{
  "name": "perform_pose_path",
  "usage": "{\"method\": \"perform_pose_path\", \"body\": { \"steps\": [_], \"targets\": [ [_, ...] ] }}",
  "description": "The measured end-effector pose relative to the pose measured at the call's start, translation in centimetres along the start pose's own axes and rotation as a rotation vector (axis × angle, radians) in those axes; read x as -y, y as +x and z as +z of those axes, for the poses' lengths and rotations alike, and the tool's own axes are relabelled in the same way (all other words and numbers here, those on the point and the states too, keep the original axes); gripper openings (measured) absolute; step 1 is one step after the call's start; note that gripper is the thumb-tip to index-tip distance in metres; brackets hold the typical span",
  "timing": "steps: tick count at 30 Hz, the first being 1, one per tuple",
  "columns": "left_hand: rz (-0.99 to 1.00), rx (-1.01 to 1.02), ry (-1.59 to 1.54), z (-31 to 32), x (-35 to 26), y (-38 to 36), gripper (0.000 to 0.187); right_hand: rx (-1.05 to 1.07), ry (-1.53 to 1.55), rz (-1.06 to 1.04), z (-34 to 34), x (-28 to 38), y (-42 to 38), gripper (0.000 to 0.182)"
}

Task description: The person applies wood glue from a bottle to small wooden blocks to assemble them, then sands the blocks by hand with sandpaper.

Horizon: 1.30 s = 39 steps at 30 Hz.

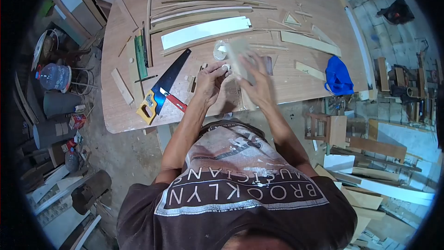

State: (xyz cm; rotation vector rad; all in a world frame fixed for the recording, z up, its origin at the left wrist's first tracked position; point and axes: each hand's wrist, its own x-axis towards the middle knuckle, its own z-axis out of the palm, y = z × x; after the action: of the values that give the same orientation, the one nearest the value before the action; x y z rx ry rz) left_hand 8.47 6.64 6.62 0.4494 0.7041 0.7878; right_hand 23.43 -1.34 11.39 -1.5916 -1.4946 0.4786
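In the head view my left hand (212, 81) pinches a small white round piece (226, 67), which looks like a cap. My right hand (256, 81), smeared by motion, is around a pale wooden board (237, 58), with its thumb on the near side and its fingers toward the right edge. The board is blurred too. Just beyond the left hand stands a small clear container with white contents (220, 51). Short dark and light wooden bits (191, 83) lie left of the left hand. A dark flat piece (268, 65) is beside the right fingers.
On the wooden table (118, 120), a yellow-handled handsaw (169, 79) and a red utility knife (175, 102) lie left. Wooden strips and a white panel (203, 32) stretch across the back. A blue bag (339, 76) sits near the right edge. Lumber crowds the floor on both sides.
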Motion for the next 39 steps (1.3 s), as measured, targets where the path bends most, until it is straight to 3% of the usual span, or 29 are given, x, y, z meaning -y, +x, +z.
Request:
{"method": "perform_pose_path", "body": {
  "steps": [4,8,10,12,16,18,21,24,26,27,29,32,33,37,39],
  "targets": [
    [-0.004,0.052,-0.090,0.0,0.1,0.2,0.021,0.019,-0.065,-0.132,1.7,-0.8,-0.2,0.058],
    [0.004,0.003,-0.126,-0.3,0.2,0.0,0.018,0.010,-0.022,0.085,-0.2,-4.1,-2.6,0.057],
    [-0.001,0.021,-0.140,-0.2,0.3,-0.1,0.017,-0.046,-0.058,0.094,-0.1,-2.3,-1.7,0.057],
    [-0.003,0.063,-0.134,0.1,-0.1,0.3,0.016,-0.040,0.114,-0.020,0.6,-0.8,-0.4,0.060],
    [0.009,0.107,-0.059,0.9,0.1,-0.4,0.020,-0.074,0.175,-0.078,2.3,0.7,1.6,0.058],
    [0.020,0.133,0.012,0.9,0.0,-0.8,0.022,-0.070,0.161,-0.079,2.3,1.1,1.9,0.056],
    [0.012,0.105,-0.032,0.5,-0.3,-1.0,0.026,-0.027,-0.091,-0.216,2.1,-0.5,0.7,0.055],
    [0.004,0.066,-0.024,-0.1,-0.2,-1.0,0.026,0.037,-0.122,-0.069,0.8,-3.4,-1.3,0.055],
    [-0.002,0.052,-0.004,0.2,-0.3,-0.9,0.027,-0.058,-0.049,0.048,0.2,-3.5,-1.4,0.056],
    [-0.014,0.046,-0.003,0.1,0.0,-1.1,0.027,-0.055,-0.047,0.061,0.5,-2.1,-1.3,0.056],
    [-0.058,0.129,-0.043,0.3,-0.1,-0.6,0.026,-0.004,-0.134,-0.136,1.2,1.3,0.3,0.057],
    [-0.073,0.153,-0.083,-0.2,0.0,-0.5,0.028,-0.038,-0.193,-0.198,2.5,-1.5,-0.1,0.057],
    [-0.071,0.151,-0.083,-0.5,0.2,-0.7,0.028,0.036,-0.163,-0.025,1.6,-1.8,-0.5,0.057],
    [-0.118,0.081,-0.118,-0.6,0.7,-0.4,0.027,-0.047,-0.101,0.036,0.9,-3.4,-1.3,0.057],
    [-0.112,0.117,-0.149,-0.2,0.1,-0.1,0.026,-0.027,-0.155,-0.184,1.4,-0.6,-0.3,0.058]
  ]
}}
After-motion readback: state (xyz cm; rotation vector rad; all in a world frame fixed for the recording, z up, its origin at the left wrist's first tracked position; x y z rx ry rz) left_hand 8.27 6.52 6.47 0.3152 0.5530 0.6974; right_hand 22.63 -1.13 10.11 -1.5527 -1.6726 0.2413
